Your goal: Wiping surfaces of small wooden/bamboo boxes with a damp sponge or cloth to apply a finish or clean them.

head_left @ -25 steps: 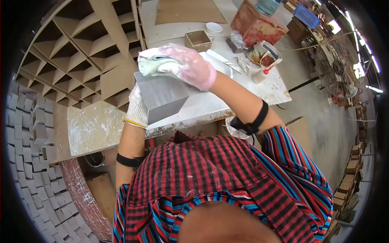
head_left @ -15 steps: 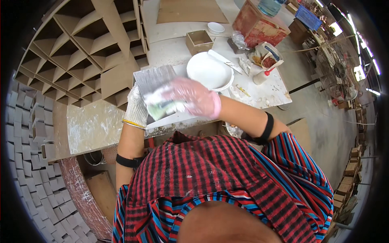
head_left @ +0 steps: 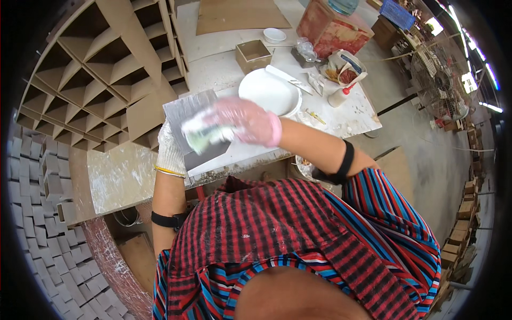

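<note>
My left hand, in a white knit glove, grips the left edge of a grey square panel with pale streaks over its face. Its fingers are partly hidden by the panel, and I cannot tell how deep the piece is. In a pinkish see-through plastic glove, my right hand is closed on a green sponge thickly coated with white paste. The sponge lies against the panel's face. Just beyond my right hand stands a white basin of white paste, with a white scraper across its rim.
Brown compartment boxes are stacked at the left, above grey blocks. On the white table are a small brown box, a white bowl and a red-capped bottle. A fan stands at the right.
The sponge in my right hand has shifted slightly left over the panel. The whole view has moved a little, so the table things appear farther left.
</note>
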